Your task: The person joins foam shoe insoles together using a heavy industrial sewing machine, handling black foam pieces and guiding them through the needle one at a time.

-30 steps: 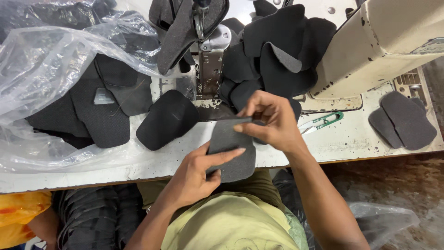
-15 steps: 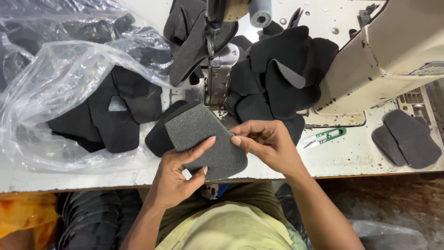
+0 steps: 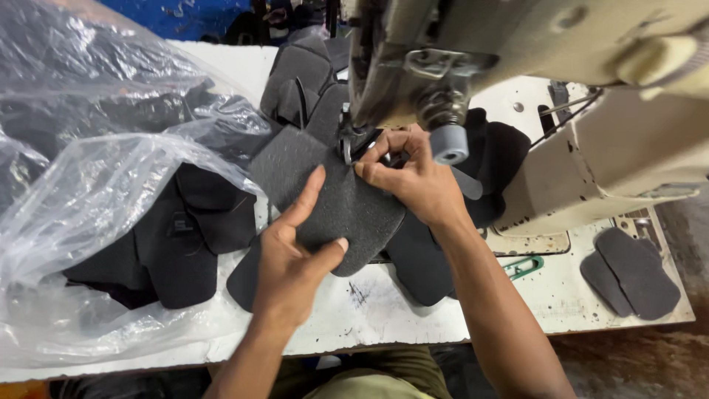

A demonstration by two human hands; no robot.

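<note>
Feeding a dark grey, rounded panel of textured foam-backed fabric toward the needle area of the cream-coloured industrial sewing machine, the person kept it flat on the white, scuffed table, with its far corner at twelve o'clock tucked under the machine head. The left hand lay at seven o'clock of the panel, thumb pressed on its near edge and forefinger stretched along the top face; the right hand sat at two o'clock, fingertips pinched on the far edge just beside the presser foot. The panel looked light, soft and bendable, with a grippy surface unlikely to slip, so it probably handled best held flat by its edges from two sides. More black cut pieces lay at nine o'clock, partly under a crumpled clear plastic bag; two dark grey pieces rested at four o'clock, and a green thread snip lay near the right forearm.
</note>
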